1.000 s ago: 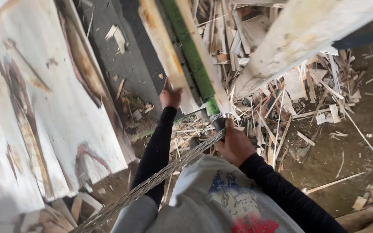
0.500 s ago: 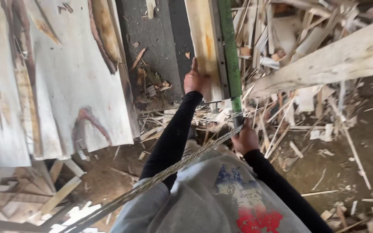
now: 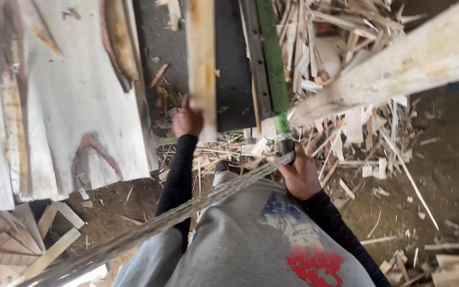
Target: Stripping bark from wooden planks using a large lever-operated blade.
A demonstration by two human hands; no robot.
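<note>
- Your left hand (image 3: 187,119) grips the near end of a pale, narrow wooden plank (image 3: 202,58); its long axis points straight away from you.
- Your right hand (image 3: 299,174) is closed around a green-handled tool (image 3: 273,64), which lies parallel to and just right of the plank.
- Splintered wood scraps (image 3: 346,133) lie beneath.

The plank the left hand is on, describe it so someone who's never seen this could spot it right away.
Start at the dark strip of floor between the big pale sheets and the scrap-wood pile. The plank runs up the picture along that strip, with the left hand at its lower end. Unlike the green bar beside it, it is bare, pale yellowish wood.
</note>
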